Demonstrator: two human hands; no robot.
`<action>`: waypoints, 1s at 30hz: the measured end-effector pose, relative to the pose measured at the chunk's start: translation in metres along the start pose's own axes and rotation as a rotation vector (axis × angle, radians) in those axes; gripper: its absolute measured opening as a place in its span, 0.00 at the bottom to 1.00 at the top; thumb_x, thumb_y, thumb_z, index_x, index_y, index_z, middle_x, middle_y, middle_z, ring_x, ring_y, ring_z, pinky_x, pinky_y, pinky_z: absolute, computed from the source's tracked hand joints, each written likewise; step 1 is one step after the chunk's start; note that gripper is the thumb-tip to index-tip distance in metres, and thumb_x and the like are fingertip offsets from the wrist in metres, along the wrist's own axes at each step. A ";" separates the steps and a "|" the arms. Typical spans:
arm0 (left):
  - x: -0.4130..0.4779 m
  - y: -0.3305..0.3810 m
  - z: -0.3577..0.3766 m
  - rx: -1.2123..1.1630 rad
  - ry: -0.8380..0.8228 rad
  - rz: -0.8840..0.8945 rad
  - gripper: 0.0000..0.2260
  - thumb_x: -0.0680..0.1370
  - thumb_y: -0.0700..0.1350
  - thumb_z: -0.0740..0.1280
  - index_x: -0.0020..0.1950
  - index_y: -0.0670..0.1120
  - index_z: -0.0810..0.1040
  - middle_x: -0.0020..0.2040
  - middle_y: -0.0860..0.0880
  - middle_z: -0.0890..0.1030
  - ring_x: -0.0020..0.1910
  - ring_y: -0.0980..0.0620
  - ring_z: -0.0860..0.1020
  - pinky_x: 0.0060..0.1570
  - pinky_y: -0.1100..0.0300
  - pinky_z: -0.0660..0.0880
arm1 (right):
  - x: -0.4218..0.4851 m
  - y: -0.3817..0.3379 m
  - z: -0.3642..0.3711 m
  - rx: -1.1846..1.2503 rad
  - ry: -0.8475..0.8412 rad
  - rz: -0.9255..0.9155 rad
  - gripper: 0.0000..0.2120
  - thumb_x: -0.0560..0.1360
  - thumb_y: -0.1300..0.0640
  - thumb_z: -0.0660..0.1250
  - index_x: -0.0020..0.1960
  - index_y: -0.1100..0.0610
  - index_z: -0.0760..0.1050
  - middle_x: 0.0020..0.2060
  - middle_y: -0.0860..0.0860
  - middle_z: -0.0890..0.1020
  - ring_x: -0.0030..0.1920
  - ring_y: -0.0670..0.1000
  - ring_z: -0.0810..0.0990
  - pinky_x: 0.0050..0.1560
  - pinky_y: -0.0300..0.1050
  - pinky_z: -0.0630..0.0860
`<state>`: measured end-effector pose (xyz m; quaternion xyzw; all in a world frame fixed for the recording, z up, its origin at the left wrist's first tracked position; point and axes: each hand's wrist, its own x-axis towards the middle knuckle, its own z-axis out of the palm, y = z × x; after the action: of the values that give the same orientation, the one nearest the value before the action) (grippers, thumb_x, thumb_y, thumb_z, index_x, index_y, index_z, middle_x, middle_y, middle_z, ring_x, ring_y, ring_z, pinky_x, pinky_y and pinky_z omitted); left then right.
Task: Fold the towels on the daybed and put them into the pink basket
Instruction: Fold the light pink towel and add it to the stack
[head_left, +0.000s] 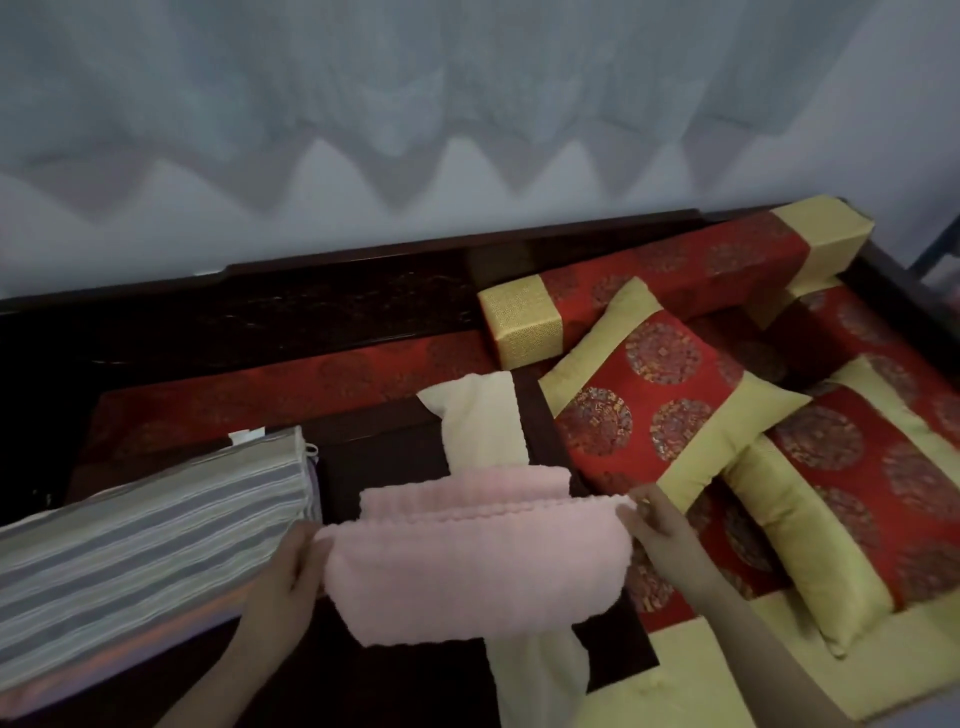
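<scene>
A pink fluffy towel (478, 566) hangs doubled over between my two hands above a dark wooden surface (379, 452) of the daybed. My left hand (288, 577) grips its left edge, and my right hand (660, 535) pinches its right upper corner. Under the pink towel lies a cream towel (483, 426), stretched from the back toward me, its near end (535, 670) showing below the pink one. No pink basket is in view.
A folded striped grey and white cloth (145, 540) lies at the left. Red and gold cushions (670, 400) and a bolster (675, 280) crowd the right side of the daybed. A dark wooden backrest (260, 312) and a pale curtain (467, 104) stand behind.
</scene>
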<state>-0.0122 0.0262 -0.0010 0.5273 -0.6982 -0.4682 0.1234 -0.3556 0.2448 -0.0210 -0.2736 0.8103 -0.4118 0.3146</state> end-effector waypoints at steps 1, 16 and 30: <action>0.010 0.004 0.003 0.020 0.035 0.011 0.04 0.81 0.46 0.59 0.50 0.51 0.73 0.41 0.48 0.81 0.42 0.48 0.80 0.44 0.49 0.77 | 0.011 0.001 0.004 -0.025 0.038 -0.015 0.05 0.79 0.58 0.62 0.45 0.58 0.69 0.34 0.55 0.68 0.33 0.46 0.66 0.33 0.37 0.64; 0.082 0.010 0.073 -0.034 0.032 -0.522 0.43 0.61 0.58 0.72 0.67 0.33 0.65 0.59 0.36 0.76 0.58 0.37 0.76 0.50 0.52 0.72 | 0.059 0.006 0.045 0.093 0.058 0.419 0.20 0.65 0.47 0.77 0.48 0.56 0.73 0.43 0.50 0.80 0.40 0.49 0.78 0.39 0.44 0.77; 0.057 0.020 0.049 -0.451 -0.265 -0.448 0.22 0.73 0.46 0.73 0.64 0.42 0.74 0.50 0.46 0.84 0.49 0.47 0.81 0.42 0.56 0.77 | 0.032 -0.021 0.047 0.310 -0.019 0.493 0.07 0.71 0.61 0.72 0.46 0.55 0.76 0.41 0.50 0.79 0.41 0.50 0.78 0.45 0.47 0.76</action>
<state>-0.0813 0.0038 -0.0295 0.5616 -0.4538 -0.6907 0.0395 -0.3383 0.1879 -0.0340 -0.0210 0.7766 -0.4394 0.4510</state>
